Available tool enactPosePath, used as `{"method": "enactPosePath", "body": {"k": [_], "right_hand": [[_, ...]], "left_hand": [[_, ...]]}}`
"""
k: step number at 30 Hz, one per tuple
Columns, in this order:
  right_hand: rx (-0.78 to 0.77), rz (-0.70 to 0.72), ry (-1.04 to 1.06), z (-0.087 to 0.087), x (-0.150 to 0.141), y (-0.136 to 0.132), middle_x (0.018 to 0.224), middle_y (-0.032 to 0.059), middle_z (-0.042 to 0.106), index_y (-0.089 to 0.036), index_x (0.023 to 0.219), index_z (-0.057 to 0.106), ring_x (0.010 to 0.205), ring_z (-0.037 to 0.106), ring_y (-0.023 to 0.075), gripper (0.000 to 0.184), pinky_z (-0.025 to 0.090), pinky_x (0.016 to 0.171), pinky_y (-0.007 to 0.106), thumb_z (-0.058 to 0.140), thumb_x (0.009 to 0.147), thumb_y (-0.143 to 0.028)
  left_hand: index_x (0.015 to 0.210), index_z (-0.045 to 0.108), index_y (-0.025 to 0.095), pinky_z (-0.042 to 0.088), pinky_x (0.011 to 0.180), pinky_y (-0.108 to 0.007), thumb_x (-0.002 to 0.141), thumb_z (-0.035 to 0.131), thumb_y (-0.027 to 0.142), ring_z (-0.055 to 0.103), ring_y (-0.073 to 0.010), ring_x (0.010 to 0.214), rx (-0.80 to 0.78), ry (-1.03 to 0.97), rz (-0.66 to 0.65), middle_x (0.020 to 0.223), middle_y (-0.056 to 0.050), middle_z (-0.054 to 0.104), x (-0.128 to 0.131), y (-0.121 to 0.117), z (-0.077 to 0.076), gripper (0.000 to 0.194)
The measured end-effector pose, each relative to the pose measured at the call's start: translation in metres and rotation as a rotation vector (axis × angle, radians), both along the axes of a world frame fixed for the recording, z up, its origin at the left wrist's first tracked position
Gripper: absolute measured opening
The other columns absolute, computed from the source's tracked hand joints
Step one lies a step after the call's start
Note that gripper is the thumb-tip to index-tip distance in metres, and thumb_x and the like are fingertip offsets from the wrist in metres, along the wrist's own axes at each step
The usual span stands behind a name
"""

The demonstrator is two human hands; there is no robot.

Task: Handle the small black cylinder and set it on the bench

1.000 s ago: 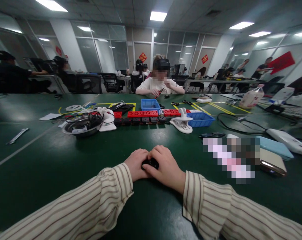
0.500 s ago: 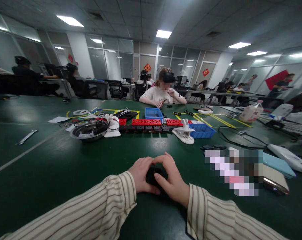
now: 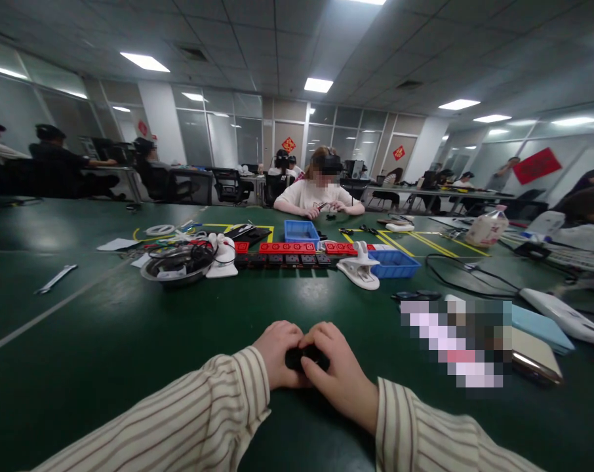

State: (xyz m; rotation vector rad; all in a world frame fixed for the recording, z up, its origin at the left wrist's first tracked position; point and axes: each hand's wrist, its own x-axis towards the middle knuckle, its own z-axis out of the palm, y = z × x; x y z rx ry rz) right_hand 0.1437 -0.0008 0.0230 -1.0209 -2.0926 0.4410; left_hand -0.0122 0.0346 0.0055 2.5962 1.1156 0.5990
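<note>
My left hand (image 3: 277,354) and my right hand (image 3: 339,377) rest together on the green table (image 3: 105,328) just in front of me. Both are curled around a small black object (image 3: 301,357) held between them; only a sliver of it shows, so I cannot make out what it is. Striped shirt sleeves cover both forearms.
Farther along the table lie a metal bowl of cables (image 3: 176,265), red and black power strips (image 3: 287,252), two blue bins (image 3: 393,263), a white clamp (image 3: 360,269) and a wrench (image 3: 56,278). Phones and a blurred patch sit right (image 3: 533,347). A person sits opposite (image 3: 319,193).
My right fingers, lifted half a second ago, have folded down over the black object again. The view has tilted upward, so my hands sit lower in the picture.
</note>
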Motion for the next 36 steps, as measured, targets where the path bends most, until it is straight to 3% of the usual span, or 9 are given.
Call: {"method": "enactPosePath", "body": {"k": [5, 8, 12, 15, 18, 20, 24, 32, 36], "right_hand": [[0.083, 0.216, -0.025, 0.008, 0.0, -0.002, 0.075, 0.0023, 0.057, -0.019, 0.071, 0.056, 0.08, 0.047, 0.0195, 0.02, 0.035, 0.076, 0.037, 0.04, 0.063, -0.011], [0.133, 0.311, -0.014, 0.012, 0.001, 0.0, 0.079, 0.0027, 0.06, -0.019, 0.081, 0.055, 0.083, 0.048, 0.0196, 0.019, 0.034, 0.081, 0.038, 0.038, 0.073, -0.015], [0.086, 0.187, 0.041, 0.009, 0.004, 0.004, 0.087, 0.0052, 0.056, -0.018, 0.089, 0.05, 0.084, 0.047, 0.0191, 0.021, 0.036, 0.079, 0.037, 0.039, 0.084, -0.035], [0.044, 0.024, 0.036, 0.001, 0.006, 0.009, 0.082, 0.0048, 0.05, -0.017, 0.085, 0.045, 0.076, 0.045, 0.0186, 0.037, 0.037, 0.07, 0.034, 0.035, 0.084, -0.052], [0.039, 0.029, -0.025, -0.003, 0.005, 0.012, 0.077, 0.0029, 0.048, -0.017, 0.08, 0.045, 0.07, 0.042, 0.0174, 0.045, 0.036, 0.065, 0.032, 0.043, 0.076, -0.061], [0.045, 0.049, -0.088, -0.002, 0.003, 0.011, 0.073, 0.0011, 0.048, -0.017, 0.074, 0.046, 0.068, 0.041, 0.0164, 0.042, 0.034, 0.063, 0.03, 0.053, 0.071, -0.059], [0.068, 0.073, -0.173, 0.003, 0.0, 0.005, 0.073, 0.0006, 0.048, -0.017, 0.068, 0.048, 0.07, 0.042, 0.0161, 0.028, 0.032, 0.065, 0.03, 0.064, 0.071, -0.04], [0.076, 0.255, -0.11, 0.008, 0.004, 0.001, 0.078, 0.0024, 0.057, -0.019, 0.084, 0.054, 0.079, 0.049, 0.018, 0.009, 0.036, 0.074, 0.034, 0.051, 0.075, -0.019], [0.095, 0.35, -0.038, 0.01, 0.005, 0.002, 0.082, 0.0048, 0.058, -0.018, 0.089, 0.053, 0.082, 0.048, 0.0198, 0.016, 0.036, 0.075, 0.036, 0.044, 0.077, -0.025]], "left_hand": [[0.068, 0.061, 0.021, 0.039, 0.079, -0.033, 0.053, 0.075, 0.044, 0.052, -0.0191, 0.084, -0.038, 0.002, -0.104, 0.086, 0.0, 0.057, -0.004, 0.004, 0.002, 0.031], [0.084, 0.062, 0.021, 0.038, 0.081, -0.039, 0.049, 0.074, 0.053, 0.05, -0.0231, 0.086, -0.053, 0.014, -0.111, 0.09, -0.002, 0.056, -0.004, 0.004, 0.004, 0.049], [0.1, 0.051, 0.017, 0.039, 0.082, -0.043, 0.04, 0.073, 0.063, 0.049, -0.0247, 0.087, -0.11, -0.071, -0.088, 0.094, -0.005, 0.053, -0.004, 0.002, 0.004, 0.079], [0.1, 0.046, 0.017, 0.037, 0.087, -0.047, 0.04, 0.073, 0.064, 0.049, -0.0258, 0.089, -0.106, -0.098, -0.038, 0.096, -0.005, 0.05, -0.003, 0.0, 0.002, 0.081], [0.093, 0.048, 0.016, 0.026, 0.095, -0.054, 0.037, 0.074, 0.063, 0.05, -0.0273, 0.087, -0.04, -0.051, -0.003, 0.091, -0.005, 0.051, -0.001, -0.002, -0.001, 0.077], [0.082, 0.05, 0.017, 0.025, 0.097, -0.053, 0.043, 0.074, 0.056, 0.051, -0.0261, 0.085, -0.011, -0.023, -0.017, 0.086, -0.004, 0.052, 0.0, -0.002, -0.002, 0.06], [0.064, 0.047, 0.019, 0.039, 0.086, -0.04, 0.052, 0.072, 0.041, 0.052, -0.0207, 0.078, -0.014, -0.021, -0.084, 0.078, -0.001, 0.054, -0.001, -0.001, -0.003, 0.035], [0.07, 0.059, 0.02, 0.043, 0.079, -0.031, 0.05, 0.074, 0.031, 0.053, -0.0195, 0.083, -0.085, -0.027, -0.2, 0.088, -0.001, 0.056, -0.008, 0.007, -0.002, 0.028], [0.08, 0.059, 0.02, 0.042, 0.08, -0.035, 0.053, 0.073, 0.044, 0.052, -0.0217, 0.085, -0.104, -0.026, -0.2, 0.09, -0.002, 0.056, -0.008, 0.009, 0.0, 0.039]]}}
